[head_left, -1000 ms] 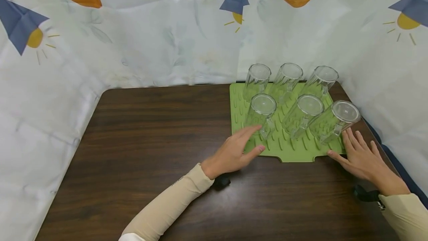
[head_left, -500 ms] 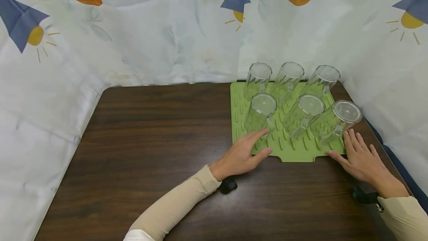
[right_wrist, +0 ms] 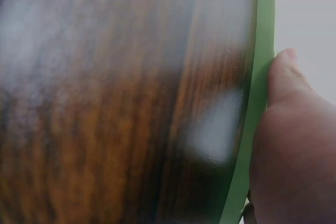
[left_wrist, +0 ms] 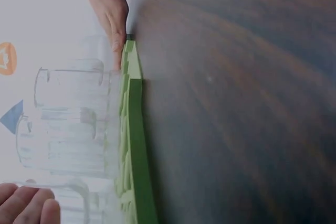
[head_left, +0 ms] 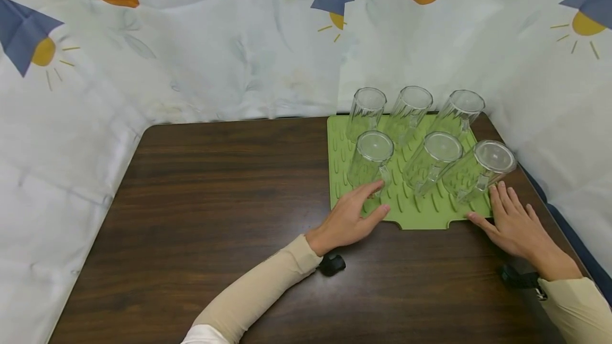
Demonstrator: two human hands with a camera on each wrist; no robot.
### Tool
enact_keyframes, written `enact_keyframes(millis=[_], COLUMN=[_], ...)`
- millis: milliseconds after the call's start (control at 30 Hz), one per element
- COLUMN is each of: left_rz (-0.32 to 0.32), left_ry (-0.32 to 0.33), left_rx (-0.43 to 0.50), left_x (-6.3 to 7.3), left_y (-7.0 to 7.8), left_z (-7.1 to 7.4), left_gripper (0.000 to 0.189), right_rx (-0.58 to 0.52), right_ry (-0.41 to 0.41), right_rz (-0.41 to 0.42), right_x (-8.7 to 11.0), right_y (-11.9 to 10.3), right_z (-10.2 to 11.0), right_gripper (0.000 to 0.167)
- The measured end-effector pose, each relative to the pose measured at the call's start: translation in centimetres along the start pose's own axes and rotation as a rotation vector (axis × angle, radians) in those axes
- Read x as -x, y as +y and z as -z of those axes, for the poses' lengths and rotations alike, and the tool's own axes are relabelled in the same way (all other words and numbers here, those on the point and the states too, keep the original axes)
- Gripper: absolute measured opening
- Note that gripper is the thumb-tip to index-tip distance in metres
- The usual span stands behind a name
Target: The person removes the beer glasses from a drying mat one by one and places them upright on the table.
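Note:
Several clear glass mugs stand bottoms up in two rows on a green ridged mat (head_left: 425, 221), their handles turned to the front. My left hand (head_left: 346, 222) is at the front-left mug (head_left: 365, 161), fingers extended and thumb spread, fingertips right by its handle. In the left wrist view its fingers (left_wrist: 31, 205) show curved beside a mug handle. My right hand (head_left: 518, 227) lies spread at the mat's front-right corner, fingertips by the front-right mug (head_left: 478, 171). The right wrist view has its thumb (right_wrist: 289, 77) along the mat's green edge (right_wrist: 264, 30).
The mat lies at the back right of a dark wood-grain table (head_left: 229, 200). A white printed sheet (head_left: 215, 57) hangs close behind and on both sides. Between the outer front mugs stands a middle one (head_left: 430, 166); a back row (head_left: 406, 115) sits by the sheet.
My left hand has shifted a little to the right along the front-left mug, toward its handle. The right hand and the mugs have stayed nearly where they were.

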State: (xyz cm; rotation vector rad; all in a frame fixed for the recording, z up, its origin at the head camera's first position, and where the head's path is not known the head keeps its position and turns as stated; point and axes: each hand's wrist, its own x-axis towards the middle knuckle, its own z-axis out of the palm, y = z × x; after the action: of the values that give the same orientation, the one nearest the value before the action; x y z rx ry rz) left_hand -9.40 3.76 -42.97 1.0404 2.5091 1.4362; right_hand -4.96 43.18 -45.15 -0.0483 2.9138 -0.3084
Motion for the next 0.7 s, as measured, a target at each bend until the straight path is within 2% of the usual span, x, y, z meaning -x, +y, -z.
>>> enact_keyframes(millis=[133,400,700], left_rz=[0.03,0.081,0.072], left_ry=[0.052,0.19,0.288], left_rx=[0.052,0.272,0.44], left_x=[-0.3,-1.1,-1.7], left_y=[0.1,0.3,-0.4], left_z=[-0.6,-1.9,-3.0], left_gripper=[0.052,0.039,0.033], right_rx=[0.004,-0.007,0.0], right_ry=[0.013,0.011,0.006], right_rz=[0.009,0.012,0.01], right_x=[-0.1,-0.2,-0.2], right_y=[0.0,0.1,0.1], right_z=[-0.1,-0.3,-0.2], right_gripper=[0.097,0.097,0.097])
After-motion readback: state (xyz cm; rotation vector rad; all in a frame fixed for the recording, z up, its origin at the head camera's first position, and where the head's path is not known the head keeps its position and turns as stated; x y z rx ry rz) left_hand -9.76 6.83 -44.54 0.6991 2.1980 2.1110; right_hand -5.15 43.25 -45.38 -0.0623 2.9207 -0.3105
